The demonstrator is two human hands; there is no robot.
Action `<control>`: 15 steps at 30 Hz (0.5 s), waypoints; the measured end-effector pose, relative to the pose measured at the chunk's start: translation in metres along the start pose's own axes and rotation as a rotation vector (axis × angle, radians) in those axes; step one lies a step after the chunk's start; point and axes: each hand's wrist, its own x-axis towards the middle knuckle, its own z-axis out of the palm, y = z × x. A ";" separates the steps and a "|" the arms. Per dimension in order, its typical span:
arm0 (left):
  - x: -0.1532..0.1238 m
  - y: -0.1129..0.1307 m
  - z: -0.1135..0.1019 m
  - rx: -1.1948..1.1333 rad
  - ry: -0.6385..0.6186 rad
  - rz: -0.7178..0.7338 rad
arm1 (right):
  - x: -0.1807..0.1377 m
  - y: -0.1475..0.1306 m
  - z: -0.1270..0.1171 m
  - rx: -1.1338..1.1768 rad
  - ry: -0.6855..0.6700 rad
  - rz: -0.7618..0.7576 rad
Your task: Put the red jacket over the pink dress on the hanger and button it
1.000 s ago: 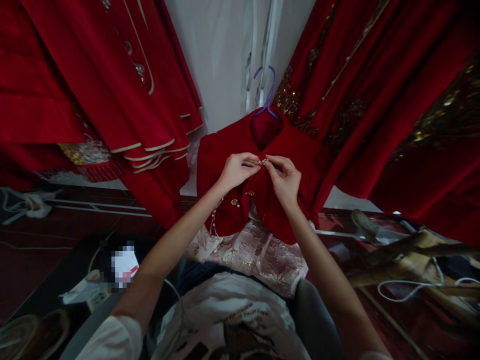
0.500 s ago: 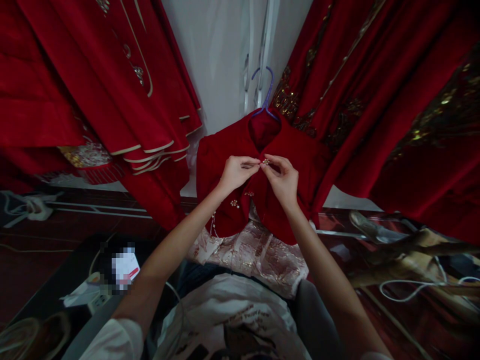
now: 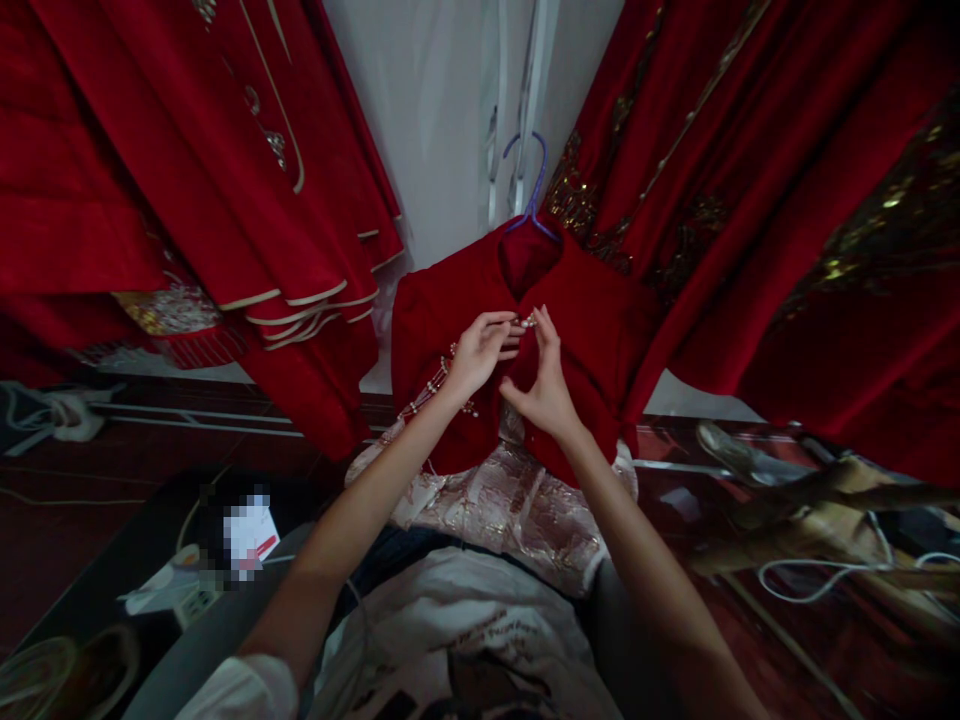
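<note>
A short red jacket [image 3: 592, 290] hangs in front of me on a purple hanger [image 3: 539, 165]. At its front opening, just below the collar, sits a small pearl button [image 3: 529, 321]. My left hand [image 3: 480, 352] reaches it from the left, fingers loosely stretched and slightly apart. From the right, my right hand [image 3: 546, 385] has its fingertips against the button, its thumb held well away from the fingers. A strand of beads [image 3: 429, 385] shows on the jacket's left side, partly behind my left forearm. Pale shiny brocade cloth [image 3: 499, 495] lies across my lap, under the hem.
Red garments with light trim [image 3: 300, 250] hang at the left, and red ones with gold sequins [image 3: 840, 260] at the right. A power strip [image 3: 196, 600] rests on a dark surface at lower left. Wooden pieces and white cable [image 3: 817, 585] lie at right.
Both hands have loosened from their pinch at the button. My right thumb has swung down and away from its fingers. My left hand has shifted slightly right, and the bead strand shows more.
</note>
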 end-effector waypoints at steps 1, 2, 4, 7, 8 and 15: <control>-0.003 -0.001 0.001 -0.036 0.015 -0.036 | -0.008 0.000 0.003 -0.080 -0.054 -0.034; -0.005 -0.001 0.002 -0.055 0.028 -0.063 | -0.017 0.001 0.006 -0.171 -0.102 -0.057; -0.008 0.000 0.003 -0.067 0.047 -0.090 | -0.035 0.010 0.012 -0.343 -0.143 -0.073; -0.012 0.004 0.002 -0.089 0.041 -0.102 | -0.053 0.032 0.014 -0.430 0.015 -0.074; -0.013 0.006 0.001 -0.100 0.028 -0.102 | -0.054 0.040 0.011 -0.415 0.115 -0.069; -0.028 0.006 -0.023 0.172 0.189 0.041 | -0.019 0.021 -0.056 -0.362 0.472 0.053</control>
